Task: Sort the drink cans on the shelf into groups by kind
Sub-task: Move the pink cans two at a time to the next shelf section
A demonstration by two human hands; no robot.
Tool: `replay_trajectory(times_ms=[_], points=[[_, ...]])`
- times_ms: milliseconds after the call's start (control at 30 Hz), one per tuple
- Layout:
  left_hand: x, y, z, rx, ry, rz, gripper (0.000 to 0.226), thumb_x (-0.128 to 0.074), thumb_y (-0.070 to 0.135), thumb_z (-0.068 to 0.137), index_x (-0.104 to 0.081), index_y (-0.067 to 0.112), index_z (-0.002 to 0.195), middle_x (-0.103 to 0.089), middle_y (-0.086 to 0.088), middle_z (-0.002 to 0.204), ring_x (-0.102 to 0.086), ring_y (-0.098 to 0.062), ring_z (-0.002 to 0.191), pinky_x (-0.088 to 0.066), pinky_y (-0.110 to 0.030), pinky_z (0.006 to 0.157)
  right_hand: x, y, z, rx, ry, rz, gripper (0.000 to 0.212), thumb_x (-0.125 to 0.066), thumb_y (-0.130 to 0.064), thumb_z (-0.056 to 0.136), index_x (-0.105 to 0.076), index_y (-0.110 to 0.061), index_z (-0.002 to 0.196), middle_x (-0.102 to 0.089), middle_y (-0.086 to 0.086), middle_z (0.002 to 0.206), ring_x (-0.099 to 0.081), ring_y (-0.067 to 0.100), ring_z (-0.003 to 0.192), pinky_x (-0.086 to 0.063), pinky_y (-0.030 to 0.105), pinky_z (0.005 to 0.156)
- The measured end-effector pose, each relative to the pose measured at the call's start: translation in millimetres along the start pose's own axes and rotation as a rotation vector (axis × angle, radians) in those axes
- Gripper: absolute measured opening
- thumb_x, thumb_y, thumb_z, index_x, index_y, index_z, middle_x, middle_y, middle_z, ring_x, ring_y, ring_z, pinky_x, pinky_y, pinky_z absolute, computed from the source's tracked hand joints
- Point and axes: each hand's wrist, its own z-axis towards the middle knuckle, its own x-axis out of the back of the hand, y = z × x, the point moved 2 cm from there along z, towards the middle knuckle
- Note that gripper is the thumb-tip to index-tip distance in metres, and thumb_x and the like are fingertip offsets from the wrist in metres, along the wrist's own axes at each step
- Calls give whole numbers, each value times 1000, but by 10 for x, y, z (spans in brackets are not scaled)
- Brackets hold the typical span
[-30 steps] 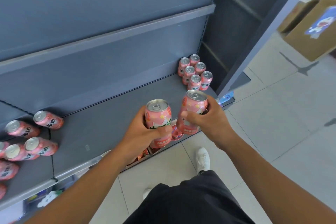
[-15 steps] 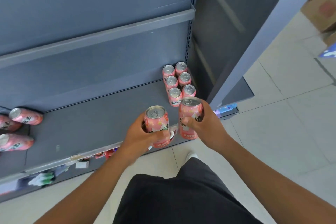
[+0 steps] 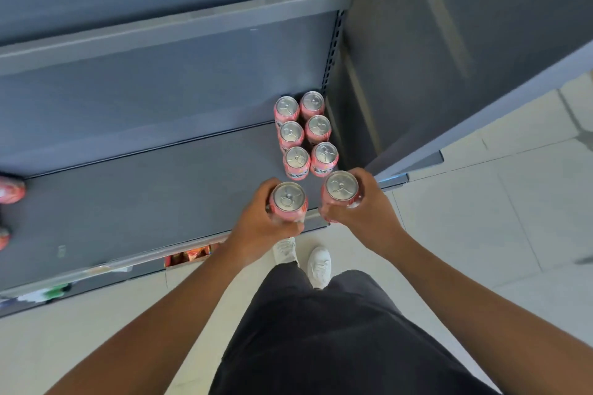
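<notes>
pink cans [image 3: 288, 199] inside curled fingers [image 3: 263, 190]

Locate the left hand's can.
Head view, centre: the left hand grips its can upright at the shelf front, just before the six standing cans.

Pink cans [image 3: 306, 135] with silver tops, grey-blue shelf [image 3: 144, 196], black shorts [image 3: 337, 330], white shoes [image 3: 319, 263]

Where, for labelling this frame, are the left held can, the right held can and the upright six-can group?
Left held can [image 3: 287, 196]: head view, middle of its lid.
Right held can [image 3: 341, 185]: head view, middle of its lid.
Six-can group [image 3: 296, 158]: head view, lid of its front-left can.
</notes>
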Motion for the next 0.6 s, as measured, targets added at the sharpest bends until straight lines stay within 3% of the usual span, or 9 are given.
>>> replay_trajectory(times_ms=[100,267,367,500,600], points=[[39,-151,220,-81,-46,162,65,-91,18,64,-54,30,117,-58,13,111,-59,-7,102,-48,-20,87,-17,54,140,-13,-2,-70,60,-87,-32,70,-46,-39,113,-59,-29,92,-57,-11,94,-44,5,62],[62,-384,454,-104,-64,398,70,-89,29,67,-52,30,127,-49,8,124,-55,-12,112,-51,-33,99,-100,185,378,31,-71,-184,65,-86,-31,72,-44,-39,121,-55,-33,98,-60,-2,94,-44,9,74],[-34,-487,573,-123,-36,428,69,-88,28,72,-51,26,130,-53,9,124,-56,-11,110,-53,-35,96,-200,318,570,52,-127,-202,67,-85,-27,74,-42,-42,124,-56,-32,101,-60,-2,95,-44,8,75],[-173,-652,767,-76,30,403,68,-86,30,74,-48,28,130,-59,10,124,-58,-11,112,-53,-37,97,-303,537,838,100,-95,-221,70,-84,-27,68,-45,-42,124,-57,-11,119,-59,8,104,-54,24,86],[-287,-752,904,-38,92,324,69,-85,26,74,-46,29,131,-61,9,122,-59,-12,112,-52,-39,98,-341,651,967,62,-56,-216,71,-84,-23,68,-46,-35,127,-53,-7,123,-55,8,106,-50,21,84]])
